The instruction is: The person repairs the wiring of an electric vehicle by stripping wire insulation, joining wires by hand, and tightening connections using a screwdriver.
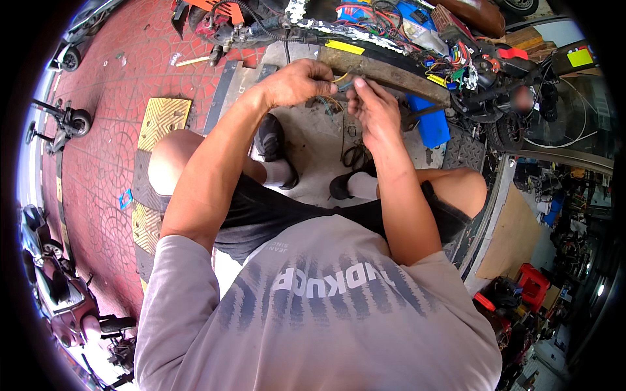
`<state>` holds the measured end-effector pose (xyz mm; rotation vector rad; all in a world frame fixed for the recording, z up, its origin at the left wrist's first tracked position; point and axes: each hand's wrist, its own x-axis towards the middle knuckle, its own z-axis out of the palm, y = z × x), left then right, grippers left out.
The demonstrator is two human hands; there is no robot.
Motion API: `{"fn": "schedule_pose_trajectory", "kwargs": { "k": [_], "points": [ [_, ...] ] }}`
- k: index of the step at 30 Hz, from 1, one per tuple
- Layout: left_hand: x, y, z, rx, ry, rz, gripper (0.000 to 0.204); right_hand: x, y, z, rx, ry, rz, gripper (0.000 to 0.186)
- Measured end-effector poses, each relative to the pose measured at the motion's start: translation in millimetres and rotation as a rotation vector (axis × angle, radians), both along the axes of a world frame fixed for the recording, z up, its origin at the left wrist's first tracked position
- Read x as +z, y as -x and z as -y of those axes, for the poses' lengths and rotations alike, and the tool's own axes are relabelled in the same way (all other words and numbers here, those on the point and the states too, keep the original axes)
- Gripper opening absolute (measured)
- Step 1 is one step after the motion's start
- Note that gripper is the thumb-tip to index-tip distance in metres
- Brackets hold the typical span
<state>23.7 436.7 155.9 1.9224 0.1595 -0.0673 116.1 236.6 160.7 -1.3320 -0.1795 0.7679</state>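
Note:
Thin wires (343, 81), yellow and dark, run between my two hands above a worn beam (385, 77). My left hand (297, 83) is closed, its thumb and fingers pinching one end of them. From the other side my right hand (375, 111) pinches the wires between thumb and forefinger, its other fingers curled. The exact point where they meet is too small to make out. More loose thin wires (330, 104) hang just below my hands. On the grey floor between my feet lies a black looped tool (355, 156), perhaps scissors.
Bundles of coloured wires (385, 14) fill an open long housing at the far side, with another tangle (466, 62) to its right. A blue panel (430, 124) stands right of my right hand. Yellow-and-black ramps (163, 120) and parked scooters (62, 306) are on the left.

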Motion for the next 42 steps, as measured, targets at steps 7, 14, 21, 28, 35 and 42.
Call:
{"fn": "schedule_pose_trajectory", "kwargs": {
  "k": [7,14,21,28,35,42],
  "points": [
    [5,14,-3,0.108,0.213,-0.020,0.032,6,-13,-45,0.064,-0.004,0.092,0.022],
    [-17,7,-14,0.175,0.201,-0.044,0.032,-13,-9,-71,0.048,-0.046,0.168,0.010],
    [-48,4,-24,0.433,0.342,0.102,0.029,-27,-1,-97,-0.080,-0.002,0.245,0.010],
    [-4,11,-17,0.800,0.901,0.228,0.024,-19,7,-95,-0.063,0.001,0.273,0.011],
    [37,9,16,0.837,0.909,0.160,0.021,-24,-3,-96,-0.096,-0.123,0.140,0.005],
    [27,9,15,0.884,0.888,0.139,0.019,-23,8,-114,-0.200,-0.192,0.076,0.004]
  ]
}}
